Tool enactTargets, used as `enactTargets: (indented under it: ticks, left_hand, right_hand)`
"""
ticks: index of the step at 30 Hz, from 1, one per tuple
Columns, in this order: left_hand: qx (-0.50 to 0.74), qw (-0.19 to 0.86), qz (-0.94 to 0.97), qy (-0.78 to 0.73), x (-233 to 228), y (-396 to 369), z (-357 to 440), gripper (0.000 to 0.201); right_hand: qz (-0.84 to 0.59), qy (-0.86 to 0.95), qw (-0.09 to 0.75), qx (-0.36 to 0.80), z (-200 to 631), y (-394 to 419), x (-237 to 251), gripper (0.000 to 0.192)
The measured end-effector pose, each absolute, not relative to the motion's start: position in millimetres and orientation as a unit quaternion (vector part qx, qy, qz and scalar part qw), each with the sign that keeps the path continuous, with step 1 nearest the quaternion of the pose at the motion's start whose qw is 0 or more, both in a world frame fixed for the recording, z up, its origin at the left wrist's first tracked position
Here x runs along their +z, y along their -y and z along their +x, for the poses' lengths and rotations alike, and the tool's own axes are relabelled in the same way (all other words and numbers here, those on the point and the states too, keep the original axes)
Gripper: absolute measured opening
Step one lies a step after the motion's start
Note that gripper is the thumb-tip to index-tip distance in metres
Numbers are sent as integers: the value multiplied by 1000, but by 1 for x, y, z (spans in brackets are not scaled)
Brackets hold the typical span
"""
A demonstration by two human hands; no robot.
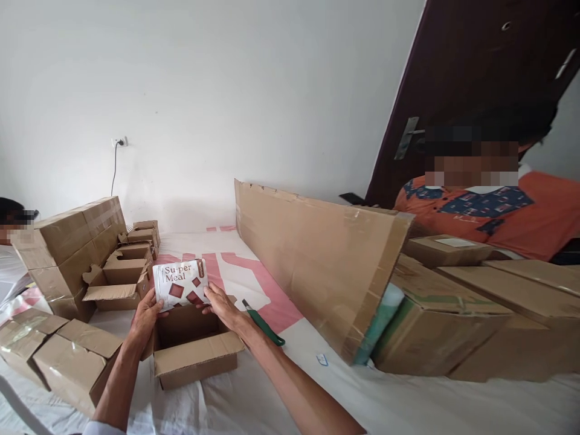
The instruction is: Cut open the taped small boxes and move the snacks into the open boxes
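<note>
Two hands hold a white meal pouch [180, 284] upright over an open cardboard box [194, 349]: the left hand [147, 317] grasps its lower left corner, the right hand [223, 305] pinches its right edge, keeping it level above the opening. A green-handled cutter [263, 323] lies just beside.

- We see a bench [408, 405] covered with a white sheet bearing pink markings.
- We take the open small carton [193, 347] as our landmark; it sits on the sheet near the front edge.
- Left of it lie two shut cartons [54, 353], side by side.
- Behind and to its left stands a stack of big boxes [67, 248], with small open cartons [124, 272] just beside the stack.
- Just right of it lies a green-handled knife [265, 326].
- Further right a long cardboard sheet [317, 254] leans on large cartons [453, 320].
</note>
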State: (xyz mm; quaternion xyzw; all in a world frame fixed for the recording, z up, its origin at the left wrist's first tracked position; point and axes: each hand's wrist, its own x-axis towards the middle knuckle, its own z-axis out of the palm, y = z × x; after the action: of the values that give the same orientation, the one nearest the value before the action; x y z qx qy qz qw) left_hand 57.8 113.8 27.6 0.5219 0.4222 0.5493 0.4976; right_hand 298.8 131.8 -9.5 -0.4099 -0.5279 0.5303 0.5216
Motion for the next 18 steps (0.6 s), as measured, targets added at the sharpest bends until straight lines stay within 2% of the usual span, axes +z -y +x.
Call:
enactTargets:
  ticks: [9,18]
  left_hand:
    - [557,496,516,-420,27,-114,58,83]
    - [549,499,523,-420,23,-112,54,83]
  right_hand:
    - [-387,538,533,526,297,-128,-12,30]
    - [-417,527,523,524,299,-123,-7,39]
